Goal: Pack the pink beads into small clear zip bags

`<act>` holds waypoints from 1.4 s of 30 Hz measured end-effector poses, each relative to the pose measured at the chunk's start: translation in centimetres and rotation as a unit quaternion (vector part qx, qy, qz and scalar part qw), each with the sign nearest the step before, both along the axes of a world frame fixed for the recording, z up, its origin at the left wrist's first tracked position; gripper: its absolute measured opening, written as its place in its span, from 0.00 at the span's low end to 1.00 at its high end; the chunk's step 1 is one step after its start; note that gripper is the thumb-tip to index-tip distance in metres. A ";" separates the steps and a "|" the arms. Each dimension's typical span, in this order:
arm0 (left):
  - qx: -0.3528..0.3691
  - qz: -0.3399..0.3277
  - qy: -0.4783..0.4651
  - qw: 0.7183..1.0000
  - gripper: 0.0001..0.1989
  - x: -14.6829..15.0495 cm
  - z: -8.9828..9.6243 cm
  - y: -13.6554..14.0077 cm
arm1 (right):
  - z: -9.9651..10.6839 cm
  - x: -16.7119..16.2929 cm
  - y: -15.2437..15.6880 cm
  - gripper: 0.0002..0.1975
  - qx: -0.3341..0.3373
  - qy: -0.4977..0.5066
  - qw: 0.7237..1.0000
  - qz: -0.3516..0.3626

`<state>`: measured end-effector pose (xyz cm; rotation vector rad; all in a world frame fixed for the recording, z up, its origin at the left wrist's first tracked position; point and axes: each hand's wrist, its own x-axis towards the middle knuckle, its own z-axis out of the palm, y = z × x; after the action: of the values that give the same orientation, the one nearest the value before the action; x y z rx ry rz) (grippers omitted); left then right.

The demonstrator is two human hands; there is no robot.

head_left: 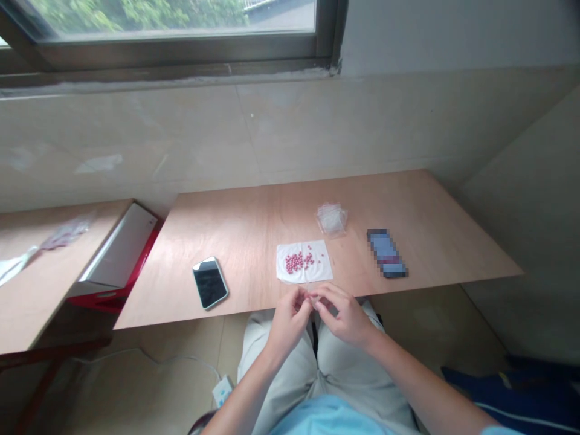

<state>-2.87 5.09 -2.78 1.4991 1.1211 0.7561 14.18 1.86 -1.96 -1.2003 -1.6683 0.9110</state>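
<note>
At the table's front edge, my left hand (290, 317) and my right hand (341, 311) meet with fingertips pinched together. Between them is a small see-through piece (314, 299), which looks like a clear plastic bag; the fingers cover most of it. Just beyond my fingers lies a white tissue or cloth (283, 278), spread flat. Many small red beads (295, 263) are on it, clustered towards the left, with a few scattered to the right. Behind the cloth, slightly right, rests a loose stack of small clear plastic bags (332, 219).
A phone (211, 283) lies on the wooden table (244, 223) at left, and a second, pixelated phone (387, 252) at right. Another table (27, 241) stands to the left across a gap, bearing a plastic packet (66, 232). Below is a white power strip (222, 391) with a cable.
</note>
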 end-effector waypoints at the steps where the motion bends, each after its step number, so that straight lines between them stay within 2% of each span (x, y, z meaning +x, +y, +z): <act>1: 0.011 0.002 0.017 1.000 0.09 -0.2 0.1 0.1 | -0.1 0.0 0.1 0.14 0.005 -0.004 1.000 -0.004; 6: 0.098 0.013 0.109 0.989 0.06 -0.7 0.8 0.1 | -1.0 0.3 0.2 0.13 0.004 -0.009 0.999 -0.052; 9: 0.171 0.000 0.126 0.977 0.03 -0.9 1.3 0.1 | -1.2 0.4 0.2 0.11 -0.012 0.009 0.997 -0.071; 10: 0.195 -0.014 0.123 0.973 0.05 -0.9 1.4 0.2 | -1.2 0.5 0.2 0.11 -0.018 0.020 0.997 -0.073; 14: 0.249 -0.086 0.117 0.957 0.35 -1.2 1.3 0.5 | -1.2 0.6 0.3 0.09 -0.047 0.065 0.995 -0.063; 15: 0.250 -0.098 0.120 0.956 0.40 -1.2 1.1 0.6 | -1.3 0.6 0.3 0.09 -0.053 0.073 0.994 -0.060; 17: 0.242 -0.109 0.122 0.956 0.42 -1.4 0.8 0.7 | -1.3 0.7 0.3 0.09 -0.062 0.081 0.993 -0.054; 20: 0.220 -0.107 0.113 0.963 0.38 -1.6 0.6 0.8 | -1.2 0.9 0.4 0.09 -0.060 0.074 0.995 -0.044; 26: 0.160 -0.115 0.097 0.975 0.31 -2.0 1.2 1.2 | -0.7 1.0 0.2 0.10 -0.004 0.011 1.000 -0.011; 33: 0.099 -0.109 0.057 0.987 0.21 -2.2 0.9 1.5 | -1.3 1.1 0.1 0.14 0.031 -0.041 0.999 0.008; 42: 0.100 -0.108 0.118 0.982 0.21 -2.5 0.0 1.5 | -1.9 0.8 -0.1 0.19 0.012 -0.091 0.995 0.044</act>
<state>-5.38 6.61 -2.75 1.8861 1.0548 0.5630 14.95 1.80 -3.87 -1.2329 -1.8849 0.8533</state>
